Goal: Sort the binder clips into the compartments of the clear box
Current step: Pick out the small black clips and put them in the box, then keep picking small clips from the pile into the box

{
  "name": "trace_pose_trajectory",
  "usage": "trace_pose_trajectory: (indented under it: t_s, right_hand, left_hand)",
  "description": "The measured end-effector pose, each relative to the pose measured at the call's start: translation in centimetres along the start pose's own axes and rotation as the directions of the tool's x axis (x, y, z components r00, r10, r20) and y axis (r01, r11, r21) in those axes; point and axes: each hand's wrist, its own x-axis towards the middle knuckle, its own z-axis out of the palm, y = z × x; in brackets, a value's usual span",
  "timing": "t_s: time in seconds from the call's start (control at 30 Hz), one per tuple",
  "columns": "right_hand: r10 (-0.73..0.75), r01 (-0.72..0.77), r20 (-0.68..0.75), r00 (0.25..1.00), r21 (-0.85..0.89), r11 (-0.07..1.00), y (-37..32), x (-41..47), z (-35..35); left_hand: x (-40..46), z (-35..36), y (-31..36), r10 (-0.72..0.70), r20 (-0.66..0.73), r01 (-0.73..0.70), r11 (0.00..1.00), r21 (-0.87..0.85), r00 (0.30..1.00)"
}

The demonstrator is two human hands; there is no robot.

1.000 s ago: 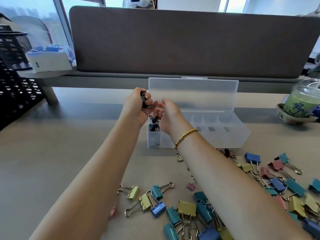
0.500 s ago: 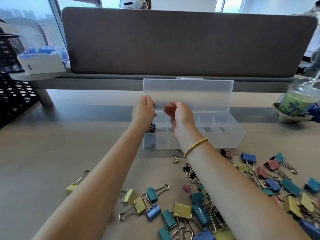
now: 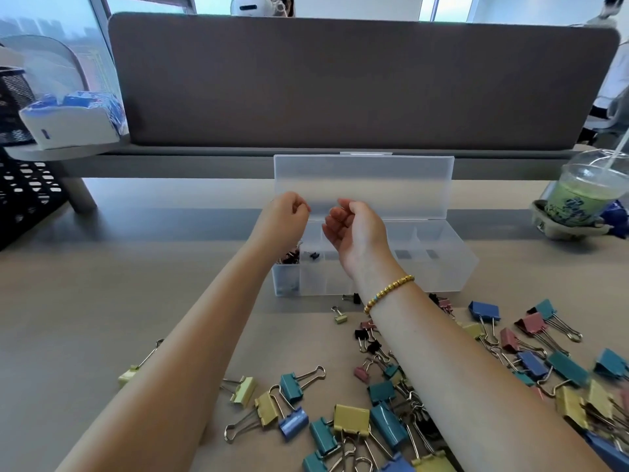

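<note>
The clear box [image 3: 442, 270] stands open on the desk, its lid [image 3: 364, 182] upright behind it. Its leftmost compartment holds several dark small clips [image 3: 289, 258]. One small black clip [image 3: 313, 255] lies in the second compartment. My left hand [image 3: 284, 221] hovers over the left end of the box, fingers curled, with nothing visible in them. My right hand [image 3: 354, 229] hovers beside it over the middle compartments, palm facing left, fingers relaxed and empty. Loose binder clips [image 3: 350, 420] of several colours and sizes lie scattered on the desk in front of the box.
A green iced drink in a cup [image 3: 582, 195] stands at the right edge of the desk. A tissue box [image 3: 68, 120] sits on a shelf at the left above a black mesh basket [image 3: 23, 199]. A grey divider panel [image 3: 340, 83] closes off the back.
My left hand held a black clip a second ago; none shows in it now. Both hands have lifted slightly above the box, and a small black clip now lies in the second compartment.
</note>
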Motion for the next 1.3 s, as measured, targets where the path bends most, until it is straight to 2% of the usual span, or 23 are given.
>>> trace_pose_trajectory:
  t_s: [0.1, 0.2, 0.27, 0.4, 0.5, 0.57, 0.67, 0.73, 0.8, 0.9, 1.0, 1.07, 1.13, 1.2, 1.23, 1.3]
  right_hand:
    - [0.0, 0.0, 0.0, 1.0, -0.036, 0.999, -0.1, 0.0, 0.1]
    - [0.001, 0.0, 0.004, 1.0, -0.063, 0.998, -0.1, -0.1, 0.1]
    - [-0.002, 0.003, 0.011, 1.0, -0.083, 0.997, -0.2, -0.2, 0.1]
    - [-0.007, 0.009, 0.02, 1.0, -0.101, 0.995, -0.2, -0.3, 0.0]
    - [-0.022, 0.026, 0.029, 0.999, -0.13, 0.991, -0.3, -0.4, -0.1]
    - [-0.055, 0.063, 0.043, 0.998, -0.192, 0.979, -0.6, -0.5, -0.3]
    - [-0.115, 0.128, 0.062, 0.991, -0.3, 0.945, -0.9, -0.9, -0.8]
    - [-0.15, 0.167, 0.076, 0.986, -0.357, 0.919, -1.2, -1.5, -1.3]
    - [-0.183, 0.207, 0.097, 0.978, -0.396, 0.895, -1.7, -2.3, -2.1]
    - [-0.235, 0.278, 0.15, 0.96, -0.48, 0.832, -2.7, -4.3, -3.4]
    - [-0.241, 0.323, 0.215, 0.946, -0.622, 0.713, -3.7, -6.6, -5.1]
    - [-0.192, 0.331, 0.27, 0.944, -0.75, 0.573, -4.3, -8.0, -6.4]
    - [-0.081, 0.335, 0.327, 0.941, -0.879, 0.34, -4.7, -9.1, -7.7]
    - [0.072, 0.336, 0.341, 0.937, -0.939, 0.071, -4.5, -9.9, -9.0]
    - [0.128, 0.333, 0.327, 0.936, -0.942, -0.029, -4.3, -10.3, -9.6]
    - [0.185, 0.312, 0.283, 0.941, -0.938, -0.154, -3.8, -11.2, -10.7]
  left_hand:
    - [0.1, -0.5, 0.3, -0.025, 0.041, 0.024, 1.0, 0.012, 0.999]
    - [0.2, -1.0, 1.1, -0.115, 0.166, 0.124, 0.991, -0.046, 0.979]
    - [0.5, -1.3, 1.3, -0.13, 0.212, 0.137, 0.99, -0.019, 0.968]
    - [0.7, -1.9, 0.9, -0.024, 0.113, 0.0, 0.978, 0.209, 0.993]
    - [0.1, -2.1, 0.4, 0.078, 0.082, -0.097, 0.96, 0.263, 0.994]
    - [-0.5, -2.4, 0.1, 0.083, 0.155, -0.132, 0.93, 0.342, 0.984]
    - [-1.4, -2.9, 0.3, -0.008, 0.341, -0.209, 0.776, 0.595, 0.94]
    - [-2.0, -2.7, 0.8, -0.035, 0.378, -0.239, 0.719, 0.652, 0.925]
    - [-2.7, -2.3, 1.2, 0.006, 0.336, -0.228, 0.745, 0.627, 0.942]
    - [-4.4, -1.4, 2.2, 0.118, 0.18, -0.195, 0.839, 0.507, 0.976]
    - [-6.8, -0.3, 3.7, 0.219, 0.138, -0.257, 0.876, 0.407, 0.966]
    - [-8.2, 0.4, 4.5, 0.227, 0.22, -0.299, 0.869, 0.395, 0.949]
    - [-9.5, 1.0, 4.9, 0.158, 0.411, -0.339, 0.844, 0.416, 0.898]
    - [-10.9, 1.9, 4.8, 0.074, 0.578, -0.387, 0.809, 0.441, 0.813]
    - [-11.7, 2.3, 4.6, 0.044, 0.622, -0.407, 0.793, 0.454, 0.781]
    - [-12.8, 2.9, 4.1, 0.003, 0.655, -0.414, 0.777, 0.474, 0.755]
